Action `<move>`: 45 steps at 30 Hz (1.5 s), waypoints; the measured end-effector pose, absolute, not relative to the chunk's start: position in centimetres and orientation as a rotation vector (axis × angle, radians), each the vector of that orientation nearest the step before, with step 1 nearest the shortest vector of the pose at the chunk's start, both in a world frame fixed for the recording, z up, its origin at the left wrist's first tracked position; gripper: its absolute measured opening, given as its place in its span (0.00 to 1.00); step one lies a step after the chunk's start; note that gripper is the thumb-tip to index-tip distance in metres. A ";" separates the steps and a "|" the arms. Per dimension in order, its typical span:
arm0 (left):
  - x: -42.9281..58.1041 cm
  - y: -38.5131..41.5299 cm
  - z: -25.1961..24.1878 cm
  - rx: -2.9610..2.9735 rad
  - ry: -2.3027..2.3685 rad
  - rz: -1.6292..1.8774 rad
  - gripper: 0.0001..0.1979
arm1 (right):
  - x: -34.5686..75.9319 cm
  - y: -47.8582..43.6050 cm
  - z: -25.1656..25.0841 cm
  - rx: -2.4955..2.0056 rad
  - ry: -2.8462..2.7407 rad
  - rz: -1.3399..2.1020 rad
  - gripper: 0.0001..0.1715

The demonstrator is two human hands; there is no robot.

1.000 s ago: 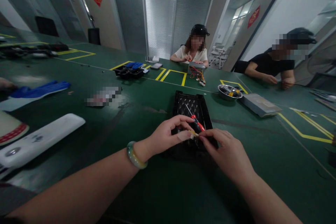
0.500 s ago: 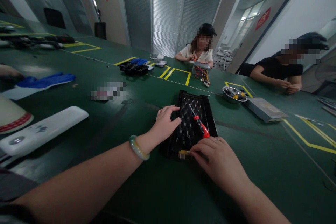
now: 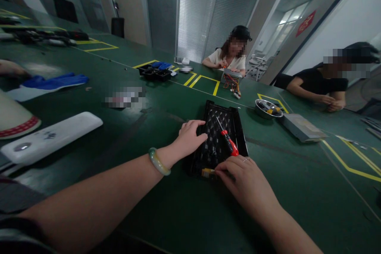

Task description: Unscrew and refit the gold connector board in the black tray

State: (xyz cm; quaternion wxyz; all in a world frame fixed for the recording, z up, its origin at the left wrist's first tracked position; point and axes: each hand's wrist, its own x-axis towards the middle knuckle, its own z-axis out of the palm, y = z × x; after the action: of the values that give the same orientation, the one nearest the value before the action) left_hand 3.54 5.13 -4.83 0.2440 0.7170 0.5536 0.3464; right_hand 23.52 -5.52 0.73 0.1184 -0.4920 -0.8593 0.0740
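A black plastic tray-like casing (image 3: 212,139) with a patterned, raised floor lies on the green table. My left hand (image 3: 192,137) is open at its left wall, thumb and fingers apart, fingertips at the rim. At the near end, my right hand (image 3: 241,176) pinches a small yellow piece (image 3: 207,172) between thumb and forefinger. A red-and-black screwdriver (image 3: 229,141) slants across the casing, its blade pointing away from me. The end of its handle is just beyond my right knuckles; whether they touch it I cannot tell.
A metal bowl (image 3: 268,116) with small items and a flat grey box (image 3: 303,127) stand to the right. On the left lie a white elongated device (image 3: 59,137) and blue gloves (image 3: 56,80). Two people sit across the table, one behind a metal unit with coloured wires (image 3: 232,83).
The camera view has shifted slightly. Both hands keep nearly the same places at the casing, my right hand still pinching the yellow piece; the screwdriver has not visibly moved in it.
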 end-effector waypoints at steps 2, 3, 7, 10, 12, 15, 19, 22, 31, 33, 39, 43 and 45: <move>3.6 5.0 -4.7 1.957 1.515 0.932 0.24 | 23.5 -5.4 0.7 -1.452 -2.502 0.239 0.05; 3.6 5.0 -4.7 1.960 1.515 0.926 0.25 | 23.5 -5.4 0.7 -1.459 -2.493 0.251 0.05; 3.7 5.0 -4.7 1.984 1.519 0.910 0.26 | 23.2 -5.3 0.8 -1.495 -2.451 0.306 0.06; 3.8 5.0 -4.7 2.001 1.519 0.894 0.27 | 23.0 -5.3 0.8 -1.534 -2.428 0.303 0.06; 3.8 4.9 -4.6 1.999 1.516 0.875 0.27 | 22.9 -5.3 0.7 -1.546 -2.411 0.293 0.05; 3.8 4.9 -4.4 1.969 1.500 0.850 0.29 | 22.9 -5.3 0.7 -1.554 -2.373 0.344 0.05; 3.7 4.8 -4.4 1.947 1.473 0.848 0.30 | 23.2 -5.3 1.1 -1.551 -2.342 0.462 0.06; 3.7 4.7 -4.3 1.955 1.467 0.862 0.31 | 23.1 -5.4 1.3 -1.555 -2.368 0.513 0.07; 4.0 4.1 -3.8 1.949 1.484 0.844 0.30 | 22.2 -5.7 1.2 -1.525 -2.432 0.392 0.06; 4.0 4.1 -4.0 1.954 1.478 0.843 0.30 | 22.3 -5.7 1.1 -1.532 -2.427 0.416 0.07; 3.8 4.3 -4.4 1.963 1.477 0.846 0.30 | 22.7 -5.7 0.3 -1.468 -2.417 0.353 0.07; 3.7 4.5 -4.5 1.969 1.474 0.847 0.30 | 23.6 -5.5 0.7 -1.456 -2.332 0.392 0.09; 3.7 4.5 -4.5 1.974 1.466 0.842 0.30 | 24.4 -5.2 0.8 -1.539 -2.181 0.275 0.10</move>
State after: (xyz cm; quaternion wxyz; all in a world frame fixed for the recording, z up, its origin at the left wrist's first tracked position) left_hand 3.68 4.54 -4.53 0.2680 0.7317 0.5435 0.3122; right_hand 24.38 -5.18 0.83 0.2272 -0.5586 -0.7914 0.0999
